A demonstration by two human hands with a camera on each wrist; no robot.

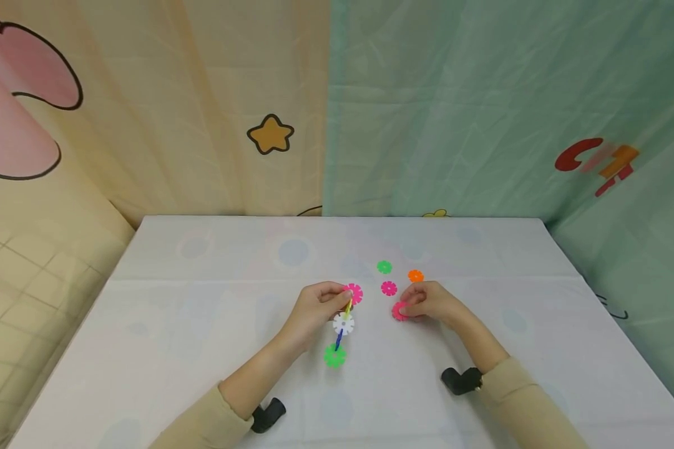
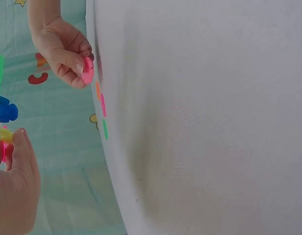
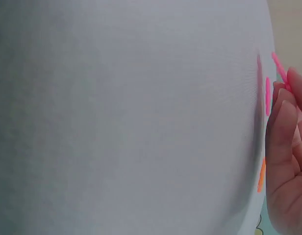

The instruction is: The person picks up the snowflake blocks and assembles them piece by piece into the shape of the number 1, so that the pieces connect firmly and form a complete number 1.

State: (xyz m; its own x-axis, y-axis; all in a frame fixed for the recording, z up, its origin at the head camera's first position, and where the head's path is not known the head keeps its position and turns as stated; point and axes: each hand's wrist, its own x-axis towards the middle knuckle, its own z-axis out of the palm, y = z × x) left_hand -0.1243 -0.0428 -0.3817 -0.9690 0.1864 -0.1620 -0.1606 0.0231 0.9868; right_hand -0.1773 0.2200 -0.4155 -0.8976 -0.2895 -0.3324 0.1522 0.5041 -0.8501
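Note:
My left hand pinches a chain of notched plastic discs near its upper end, at the yellow disc. In the head view the chain runs from a pink disc at the top through yellow, a white disc and a blue disc to a green disc at the bottom. Between thumb and fingers of my right hand is a separate pink disc, held off the table in the left wrist view. The two hands are apart, with the chain hanging between them.
Beyond the right hand, a loose green disc, a pink disc and an orange disc lie on the white-covered table. Printed curtains stand behind the table. Black devices are strapped at both wrists.

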